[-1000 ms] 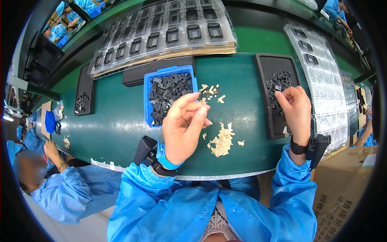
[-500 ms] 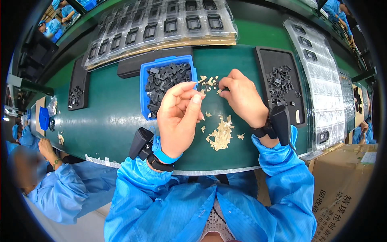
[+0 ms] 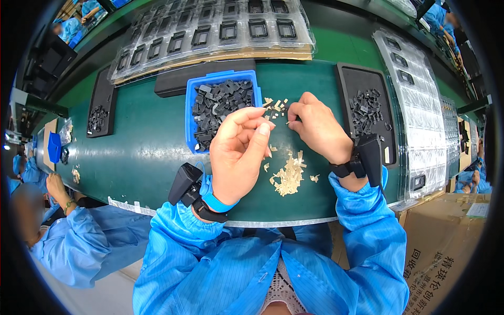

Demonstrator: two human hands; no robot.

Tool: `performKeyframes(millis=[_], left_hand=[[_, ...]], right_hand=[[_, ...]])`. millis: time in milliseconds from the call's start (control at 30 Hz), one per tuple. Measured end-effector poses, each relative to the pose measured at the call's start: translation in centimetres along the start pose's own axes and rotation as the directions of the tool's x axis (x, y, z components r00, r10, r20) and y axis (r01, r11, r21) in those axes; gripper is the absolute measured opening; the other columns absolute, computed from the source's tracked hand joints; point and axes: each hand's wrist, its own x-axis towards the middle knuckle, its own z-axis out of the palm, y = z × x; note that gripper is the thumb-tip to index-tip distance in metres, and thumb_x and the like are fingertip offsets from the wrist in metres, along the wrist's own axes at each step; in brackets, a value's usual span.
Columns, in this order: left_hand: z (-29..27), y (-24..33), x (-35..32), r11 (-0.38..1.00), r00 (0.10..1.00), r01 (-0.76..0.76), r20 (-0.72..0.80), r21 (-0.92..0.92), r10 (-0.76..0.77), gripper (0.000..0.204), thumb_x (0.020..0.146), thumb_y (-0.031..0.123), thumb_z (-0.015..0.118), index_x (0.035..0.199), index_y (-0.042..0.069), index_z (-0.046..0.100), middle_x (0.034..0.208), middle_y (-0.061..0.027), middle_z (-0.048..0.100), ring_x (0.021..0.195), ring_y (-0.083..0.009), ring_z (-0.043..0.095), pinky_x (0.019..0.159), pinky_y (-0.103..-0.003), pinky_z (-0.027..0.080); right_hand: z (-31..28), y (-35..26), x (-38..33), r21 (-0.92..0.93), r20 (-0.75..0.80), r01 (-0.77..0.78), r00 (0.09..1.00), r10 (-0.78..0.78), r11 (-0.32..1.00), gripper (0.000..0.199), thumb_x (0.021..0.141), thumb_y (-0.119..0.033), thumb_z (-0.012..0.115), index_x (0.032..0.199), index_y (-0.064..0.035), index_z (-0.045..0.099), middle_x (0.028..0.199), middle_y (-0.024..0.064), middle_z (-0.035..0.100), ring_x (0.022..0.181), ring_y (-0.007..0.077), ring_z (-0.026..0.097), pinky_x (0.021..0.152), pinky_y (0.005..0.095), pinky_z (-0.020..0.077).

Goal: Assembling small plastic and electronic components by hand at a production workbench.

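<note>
My left hand (image 3: 240, 152) is raised over the table in front of a blue bin (image 3: 190, 118), palm turned inward. Its thumb and fingers are curled close together, and what they hold is hidden. To the right, my right hand (image 3: 323, 131) has its thumb and forefinger pinched, with a small pale sliver showing at the tips. Small cream pieces (image 3: 276, 107) lie scattered just beyond both hands. Nearer me is a loose pile of pale, thin strips (image 3: 290, 176). Small black plastic parts (image 3: 220, 100) fill the bin.
A black tray (image 3: 350, 76) with black parts stands at right, beside clear blister trays (image 3: 428, 126). More blister trays (image 3: 210, 34) holding black frames lie at the back. Another black tray (image 3: 105, 97) is at left. A co-worker's hand (image 3: 56, 188) shows at far left.
The whole view has shifted slightly, so the trays and bin appear a little farther right. Both hands keep nearly the same curled pose beside the scattered cream pieces.
</note>
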Motion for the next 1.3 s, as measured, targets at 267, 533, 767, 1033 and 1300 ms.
performKeyframes(millis=[267,533,767,1033,1300], left_hand=[[0.2,-0.3,-0.2,0.973,0.978,0.18,0.083,0.144,-0.193,0.014,0.088,0.004,0.055,0.1,-0.004,0.058,0.087,-0.0071,0.058,0.058,-0.0086,0.059,0.047,-0.022,0.048],[0.3,-0.4,-0.1,0.961,0.979,0.126,0.127,0.245,-0.161,0.012,0.088,0.005,0.056,0.096,-0.003,0.059,0.079,-0.0068,0.06,0.057,-0.0096,0.061,0.048,-0.022,0.049],[0.5,-0.7,-0.1,0.966,0.973,0.183,0.105,0.184,-0.205,0.008,0.089,0.006,0.056,0.091,-0.002,0.057,0.075,-0.0055,0.062,0.058,-0.0085,0.061,0.048,-0.021,0.048],[0.5,-0.7,-0.1,0.967,0.955,0.204,0.189,0.152,-0.231,0.008,0.091,0.006,0.051,0.09,-0.001,0.053,0.07,-0.0039,0.058,0.057,-0.0075,0.058,0.048,-0.02,0.047],[0.4,-0.7,-0.1,0.96,0.94,0.217,0.226,0.18,-0.255,0.008,0.091,0.006,0.052,0.096,0.0,0.052,0.073,-0.0062,0.058,0.057,-0.0103,0.058,0.049,-0.022,0.048]], right_hand=[[-0.4,-1.7,-1.6,0.789,0.021,-0.098,0.991,0.133,0.607,0.012,0.082,-0.009,0.065,0.084,0.0001,0.058,0.084,0.0026,0.054,0.072,0.0085,0.059,0.065,0.0199,0.047],[1.2,-2.6,-2.7,0.954,-0.014,-0.022,0.993,0.118,0.299,0.007,0.088,-0.006,0.056,0.091,0.0006,0.055,0.084,0.0012,0.059,0.074,0.0054,0.056,0.064,0.0201,0.0466],[2.0,-2.4,-3.0,0.923,-0.137,0.093,0.986,0.092,0.372,0.006,0.088,-0.005,0.055,0.09,0.0004,0.055,0.087,0.0032,0.061,0.073,0.0056,0.058,0.059,0.0205,0.0469],[0.5,-2.1,-3.4,0.993,0.091,-0.094,0.995,0.045,0.067,0.012,0.087,-0.004,0.057,0.097,-0.0013,0.053,0.086,0.0017,0.059,0.071,0.0063,0.057,0.061,0.0197,0.0467],[0.3,-2.1,-3.4,0.996,0.041,-0.048,0.995,0.086,0.073,0.014,0.086,-0.002,0.056,0.099,-0.0034,0.05,0.084,0.0001,0.054,0.072,0.0054,0.055,0.06,0.019,0.046]])
